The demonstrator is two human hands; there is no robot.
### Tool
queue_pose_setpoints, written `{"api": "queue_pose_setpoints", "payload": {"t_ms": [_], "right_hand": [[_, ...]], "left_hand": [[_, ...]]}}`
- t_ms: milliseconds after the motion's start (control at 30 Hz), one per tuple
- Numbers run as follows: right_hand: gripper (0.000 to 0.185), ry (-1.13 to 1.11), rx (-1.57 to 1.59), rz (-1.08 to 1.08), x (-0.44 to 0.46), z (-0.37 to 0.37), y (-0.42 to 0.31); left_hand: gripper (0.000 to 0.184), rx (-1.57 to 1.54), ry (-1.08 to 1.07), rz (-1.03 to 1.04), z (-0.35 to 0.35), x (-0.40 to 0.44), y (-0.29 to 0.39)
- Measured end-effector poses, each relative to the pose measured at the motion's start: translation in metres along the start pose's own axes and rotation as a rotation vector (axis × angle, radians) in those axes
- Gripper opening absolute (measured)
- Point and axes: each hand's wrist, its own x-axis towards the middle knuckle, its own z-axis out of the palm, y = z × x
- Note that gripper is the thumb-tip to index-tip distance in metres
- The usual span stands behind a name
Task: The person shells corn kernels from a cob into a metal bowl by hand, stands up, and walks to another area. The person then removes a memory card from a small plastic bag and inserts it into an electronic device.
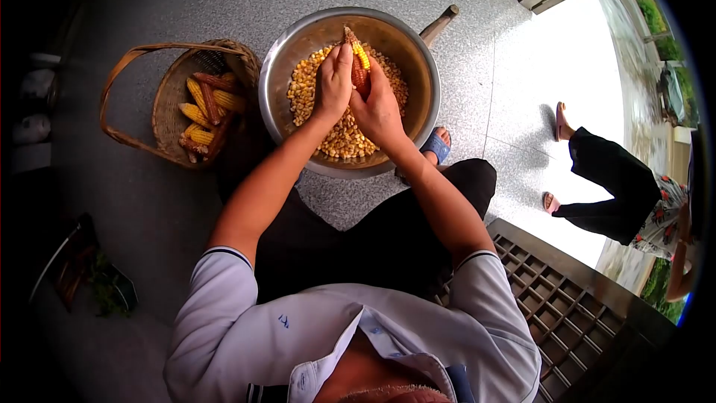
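Above a wide metal basin (282,56), two bare hands close around a single corn cob (359,71), its tip pointing away from the wearer. The left hand (334,83) presses against one side of the cob and the right hand (378,107) wraps the other, fingers narrowed on it. Yellow kernels cling to part of the cob; a reddish stretch shows bare. Directly beneath the hands, loose kernels (347,140) cover much of the basin's bottom.

Just beyond the basin's rim, to the right of the hands, a wooden handle (440,25) juts out over a speckled gray floor (216,0) crossed by thin seams. To the left of the hands, a woven basket (165,93) with a tall looped handle holds more cobs (200,108), some yellow, some reddish. Nearer the wearer, to the right of the basin, is a foot in a blue sandal (436,145).

Farther right of the hands, bright light spills through an open doorway (597,52), where a person in dark trousers (619,186) stands or walks; greenery shows outside. A grid-patterned panel (559,298) lies toward the lower right, while the far left falls into shadow.
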Motion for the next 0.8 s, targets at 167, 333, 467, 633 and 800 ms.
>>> {"api": "queue_pose_setpoints", "payload": {"t_ms": [167,333,467,633,800], "right_hand": [[0.063,-0.131,-0.028,0.106,-0.007,0.000,0.003],[0.065,-0.176,0.348,0.252,-0.004,-0.006,0.006],[0.060,-0.141,0.343,0.306,-0.004,-0.005,0.010],[0.060,-0.065,0.269,0.195,-0.002,-0.005,0.003],[0.065,-0.042,0.146,0.124,0.001,-0.005,0.001]], "left_hand": [[0.041,-0.073,-0.085,-0.220,-0.006,0.004,-0.001],[0.031,-0.139,-0.070,-0.142,-0.005,0.003,-0.009],[0.025,-0.063,-0.110,-0.103,-0.005,0.002,-0.015],[0.025,-0.228,-0.071,-0.108,-0.002,-0.002,-0.004],[0.028,-0.211,-0.042,-0.135,-0.001,-0.004,0.008]]}}
